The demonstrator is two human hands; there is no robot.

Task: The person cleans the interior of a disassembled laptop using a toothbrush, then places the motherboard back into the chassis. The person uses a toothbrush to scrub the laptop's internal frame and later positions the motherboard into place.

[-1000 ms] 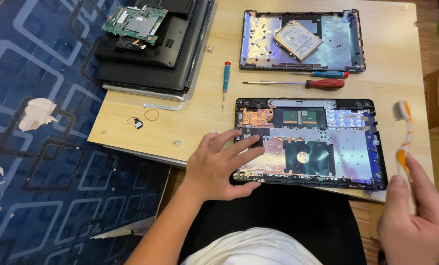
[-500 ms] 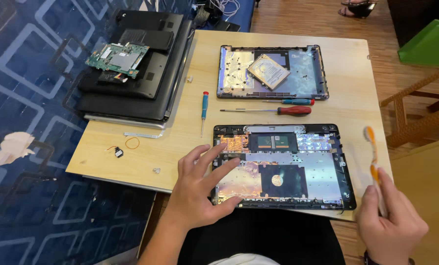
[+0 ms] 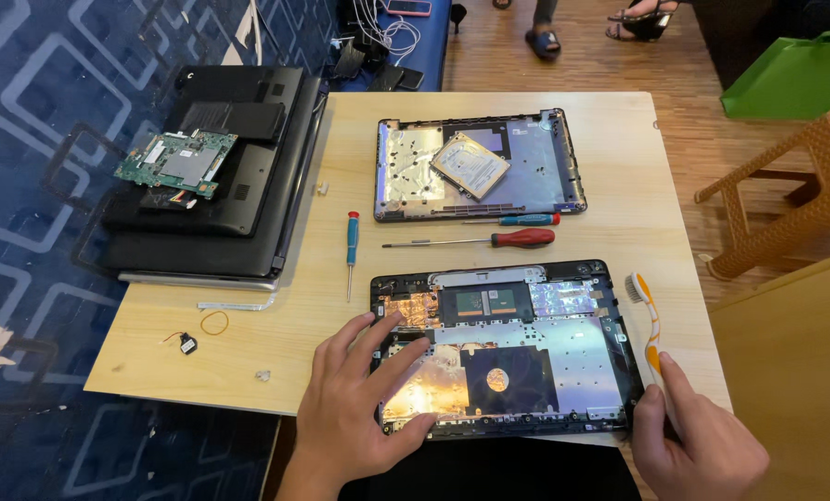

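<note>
An opened laptop base [image 3: 535, 320] with bare metal shielding lies at the near edge of a wooden table [image 3: 610, 199]. My left hand [image 3: 359, 408] rests flat on its left corner, fingers spread over the copper-coloured part. My right hand [image 3: 698, 445] grips the handle of an orange-and-white toothbrush [image 3: 651, 329], which points up along the base's right edge with its bristles near the top right corner.
A second laptop shell [image 3: 535, 167] holds a silver hard drive [image 3: 470, 165]. Two red-handled screwdrivers [image 3: 512, 238] and a blue one [image 3: 351, 243] lie between. Stacked black laptops [image 3: 248, 223] carry a green circuit board [image 3: 175, 162]. A wicker stool [image 3: 795, 190] stands to the right.
The view has shifted so the table sits lower and more centred. My left hand stays on the laptop base; my right hand with the toothbrush has moved closer to its right edge.
</note>
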